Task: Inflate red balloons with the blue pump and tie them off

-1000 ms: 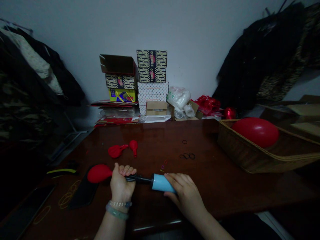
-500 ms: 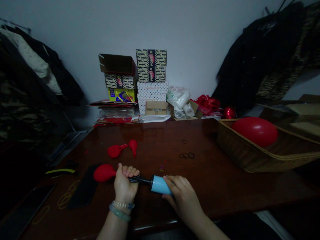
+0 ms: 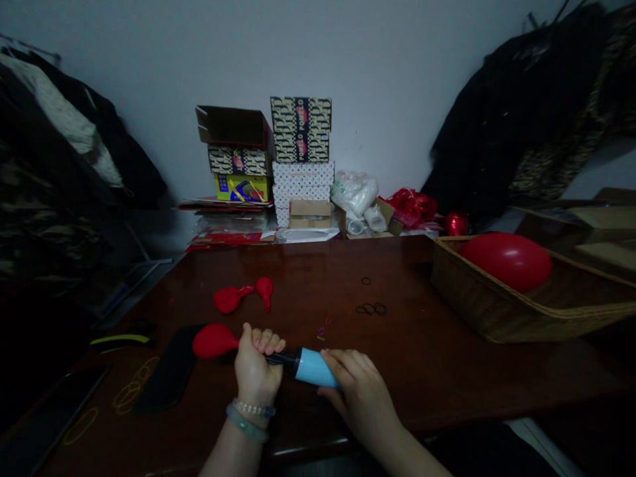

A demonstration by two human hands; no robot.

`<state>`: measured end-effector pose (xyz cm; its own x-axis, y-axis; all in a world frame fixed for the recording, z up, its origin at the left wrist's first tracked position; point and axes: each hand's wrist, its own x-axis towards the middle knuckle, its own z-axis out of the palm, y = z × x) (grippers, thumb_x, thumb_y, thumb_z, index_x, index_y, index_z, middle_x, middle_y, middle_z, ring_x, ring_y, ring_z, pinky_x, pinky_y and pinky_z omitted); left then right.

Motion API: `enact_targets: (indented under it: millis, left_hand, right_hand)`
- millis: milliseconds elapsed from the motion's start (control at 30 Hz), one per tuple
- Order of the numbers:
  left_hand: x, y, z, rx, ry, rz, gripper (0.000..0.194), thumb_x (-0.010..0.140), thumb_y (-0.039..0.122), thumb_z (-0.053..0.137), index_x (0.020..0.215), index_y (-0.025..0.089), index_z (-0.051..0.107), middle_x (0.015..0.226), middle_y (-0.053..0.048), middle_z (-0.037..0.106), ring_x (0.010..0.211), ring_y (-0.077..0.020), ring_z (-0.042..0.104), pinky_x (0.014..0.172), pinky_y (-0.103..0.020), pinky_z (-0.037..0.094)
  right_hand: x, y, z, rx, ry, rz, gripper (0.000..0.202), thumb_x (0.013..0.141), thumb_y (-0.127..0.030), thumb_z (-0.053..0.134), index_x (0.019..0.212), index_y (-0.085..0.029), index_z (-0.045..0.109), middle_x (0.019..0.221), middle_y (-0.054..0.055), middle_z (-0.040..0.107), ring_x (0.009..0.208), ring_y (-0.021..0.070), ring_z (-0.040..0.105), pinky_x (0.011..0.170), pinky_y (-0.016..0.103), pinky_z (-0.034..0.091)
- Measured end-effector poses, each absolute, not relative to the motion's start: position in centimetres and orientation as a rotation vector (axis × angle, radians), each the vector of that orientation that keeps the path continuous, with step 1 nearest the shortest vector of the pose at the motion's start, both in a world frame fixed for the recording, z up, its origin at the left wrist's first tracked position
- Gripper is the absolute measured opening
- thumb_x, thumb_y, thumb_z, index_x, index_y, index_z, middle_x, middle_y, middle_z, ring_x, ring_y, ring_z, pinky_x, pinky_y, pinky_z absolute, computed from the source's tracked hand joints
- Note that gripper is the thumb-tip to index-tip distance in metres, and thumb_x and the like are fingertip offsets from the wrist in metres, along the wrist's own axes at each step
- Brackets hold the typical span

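My left hand [image 3: 259, 363] is closed around the black nozzle end of a hand pump, and a slightly filled red balloon [image 3: 214, 341] sticks out past its thumb side. The balloon's neck is hidden in my fist. Wrapped around the pump's light blue barrel is my right hand [image 3: 358, 391]; the blue balloon pump [image 3: 314, 368] lies level between both hands, just above the table. Beyond my left hand, two limp red balloons, a larger one [image 3: 228, 300] and a smaller one [image 3: 265, 291], rest on the wood.
A wicker basket [image 3: 497, 322] holding an inflated red balloon [image 3: 509, 260] stands on the right of the brown table [image 3: 417, 358]. Black rubber bands [image 3: 371, 309] lie mid-table. Yellow rubber bands [image 3: 130, 392] and a dark flat object [image 3: 171, 371] are at left. Stacked boxes [image 3: 301, 132] stand behind.
My left hand has moved right with the balloon, toward the blue barrel. Less of the black rod shows between them. My right hand has shifted slightly left.
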<state>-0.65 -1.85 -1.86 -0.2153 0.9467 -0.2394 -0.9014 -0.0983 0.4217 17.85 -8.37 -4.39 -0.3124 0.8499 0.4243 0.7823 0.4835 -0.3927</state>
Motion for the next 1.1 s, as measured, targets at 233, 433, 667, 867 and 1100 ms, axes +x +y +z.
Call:
enact_targets:
  millis: [233,433,667,867,1100]
  left_hand:
    - [-3.3,-1.5,-1.1,0.103,0.575,1.733,0.039,0.088,0.023,0.048,0.058,0.020,0.024,0.045,0.008,0.026,0.035,-0.0060,0.027,0.040,-0.022,0.027]
    - [-4.9,-1.2,-0.7,0.088,0.585,1.781,0.041,0.092,0.027,0.043,0.057,0.020,0.022,0.044,0.008,0.026,0.035,-0.0064,0.028,0.040,-0.022,0.027]
    - [-3.8,-1.4,-1.2,0.094,0.526,1.757,0.042,0.092,0.027,0.044,0.057,0.019,0.023,0.045,0.007,0.026,0.036,-0.0065,0.029,0.041,-0.022,0.028]
    - [-1.8,-1.8,-1.2,0.109,0.541,1.705,0.043,0.089,0.028,0.050,0.056,0.019,0.024,0.045,0.008,0.026,0.036,-0.0061,0.027,0.040,-0.022,0.026]
    - [-0.5,-2.2,-0.9,0.158,0.556,1.686,0.046,0.086,0.031,0.055,0.055,0.019,0.024,0.043,0.008,0.023,0.035,-0.0054,0.024,0.039,-0.022,0.023]
  right_hand:
    - [18.5,-7.9,-4.2,-1.316,-2.168,0.145,0.054,0.078,-0.027,0.072,0.128,-0.023,0.052,0.120,0.007,0.062,0.103,0.0258,0.057,0.090,0.041,0.045]
    - [19.5,-7.1,-4.5,-1.264,-2.186,0.086,0.057,0.078,-0.030,0.072,0.131,-0.023,0.051,0.122,0.008,0.062,0.105,0.0247,0.057,0.092,0.039,0.046]
    - [19.9,-7.2,-4.2,-1.270,-2.205,0.060,0.049,0.082,-0.030,0.067,0.128,-0.020,0.053,0.119,0.010,0.062,0.103,0.0258,0.057,0.089,0.042,0.047]
    - [18.6,-7.8,-4.4,-1.307,-2.173,0.095,0.053,0.078,-0.025,0.071,0.128,-0.021,0.053,0.118,0.009,0.063,0.101,0.0261,0.057,0.088,0.042,0.047]
    - [17.5,-8.5,-4.7,-1.345,-2.153,0.118,0.056,0.074,-0.020,0.074,0.126,-0.019,0.054,0.115,0.010,0.063,0.099,0.0252,0.058,0.087,0.041,0.048]
